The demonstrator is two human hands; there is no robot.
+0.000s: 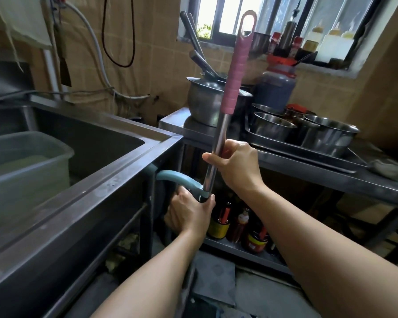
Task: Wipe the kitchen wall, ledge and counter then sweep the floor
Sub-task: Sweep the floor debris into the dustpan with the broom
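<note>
A broom handle (221, 131) stands nearly upright in the gap between the sink unit and the steel counter; its shaft is bare metal with a pink grip and hanging loop on top. My right hand (236, 167) grips the metal shaft at mid height. My left hand (189, 212) holds the shaft lower down, right where a teal curved plastic handle (177, 177) clips onto it. That teal piece runs back behind the sink corner, and whatever it belongs to is hidden. The broom head is out of sight below.
A steel sink (97, 143) holding a translucent plastic tub (25, 161) fills the left. The steel counter (331, 177) on the right carries pots, a tray of metal containers and a large jar. Sauce bottles (239, 223) stand on its lower shelf. Tiled wall and window ledge behind.
</note>
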